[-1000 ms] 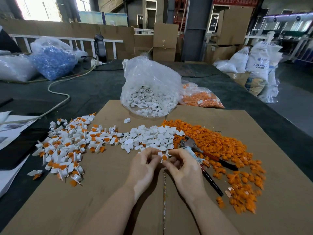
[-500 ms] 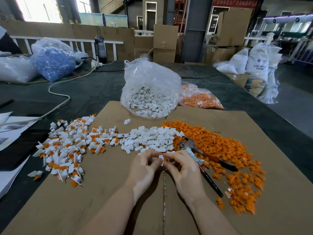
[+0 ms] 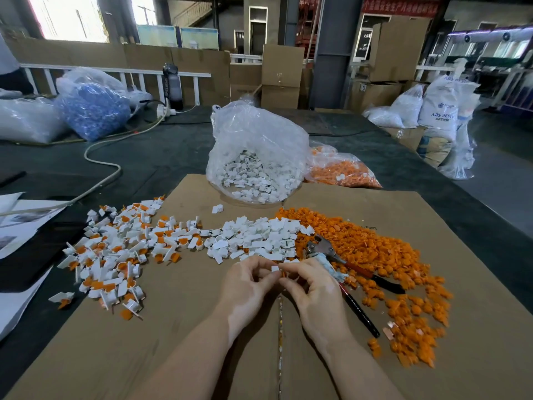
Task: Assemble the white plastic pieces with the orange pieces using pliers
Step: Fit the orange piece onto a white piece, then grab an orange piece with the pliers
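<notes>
Both hands meet over the cardboard sheet [image 3: 184, 336]. My left hand [image 3: 248, 287] pinches a small white piece [image 3: 275, 268]. Against it, my right hand [image 3: 311, 290] pinches an orange piece [image 3: 283, 274] that is mostly hidden by the fingers. Just beyond the hands lies a heap of loose white pieces [image 3: 259, 238]. A wide spread of orange pieces [image 3: 375, 255] covers the right side. The pliers [image 3: 346, 272] lie on the orange pieces beside my right hand, with no hand on them. Joined white-and-orange pieces [image 3: 115, 255] are piled at the left.
A clear bag of white pieces [image 3: 256, 157] and a bag of orange pieces [image 3: 343, 171] stand at the cardboard's far edge. A bag of blue parts [image 3: 92, 111], a white cable [image 3: 106, 157] and papers [image 3: 20, 220] lie to the left. The table edge runs along the right.
The hands have stayed together at the same spot, with only small finger movements on the two pieces. The pliers and heaps have not moved.
</notes>
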The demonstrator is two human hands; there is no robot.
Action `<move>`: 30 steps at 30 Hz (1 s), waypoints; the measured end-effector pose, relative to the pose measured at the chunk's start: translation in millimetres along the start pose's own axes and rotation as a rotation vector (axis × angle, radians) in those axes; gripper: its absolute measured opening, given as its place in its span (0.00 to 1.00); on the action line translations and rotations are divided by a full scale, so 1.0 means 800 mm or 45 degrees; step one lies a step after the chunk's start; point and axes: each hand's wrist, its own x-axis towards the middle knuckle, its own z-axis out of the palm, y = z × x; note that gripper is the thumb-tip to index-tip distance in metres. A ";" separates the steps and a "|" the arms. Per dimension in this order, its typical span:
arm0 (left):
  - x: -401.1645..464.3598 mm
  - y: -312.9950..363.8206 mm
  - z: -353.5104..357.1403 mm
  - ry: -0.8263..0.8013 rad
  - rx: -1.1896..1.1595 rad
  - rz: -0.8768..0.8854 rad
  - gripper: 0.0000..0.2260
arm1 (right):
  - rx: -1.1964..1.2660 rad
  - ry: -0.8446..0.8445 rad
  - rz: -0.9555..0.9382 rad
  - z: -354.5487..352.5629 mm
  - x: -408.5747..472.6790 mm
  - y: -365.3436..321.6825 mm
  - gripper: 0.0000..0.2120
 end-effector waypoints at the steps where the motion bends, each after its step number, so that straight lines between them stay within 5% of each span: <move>1: 0.000 0.000 0.000 -0.002 -0.004 -0.002 0.03 | -0.002 0.000 -0.004 0.000 0.000 0.000 0.13; 6: 0.001 0.001 -0.001 0.018 0.010 0.006 0.04 | -0.110 -0.029 -0.026 -0.004 -0.003 -0.002 0.12; 10: 0.002 0.001 -0.001 0.030 -0.004 -0.023 0.04 | -0.548 0.238 0.005 -0.026 0.000 0.002 0.18; 12: 0.003 0.000 -0.001 0.041 0.009 -0.033 0.04 | -0.844 0.211 0.250 -0.044 0.005 0.001 0.24; 15: 0.006 -0.002 -0.001 0.045 0.032 -0.045 0.05 | -1.172 -0.138 0.661 -0.068 0.014 0.008 0.32; 19: 0.007 0.001 0.000 0.064 -0.027 -0.064 0.04 | -1.228 -0.287 0.711 -0.075 0.022 0.008 0.24; 24: 0.009 0.004 -0.001 0.089 -0.085 -0.113 0.06 | -1.332 -0.201 0.572 -0.074 0.024 0.002 0.19; 30: 0.018 0.019 -0.003 0.089 -0.470 -0.305 0.06 | -0.797 -0.368 0.518 -0.078 0.039 -0.026 0.15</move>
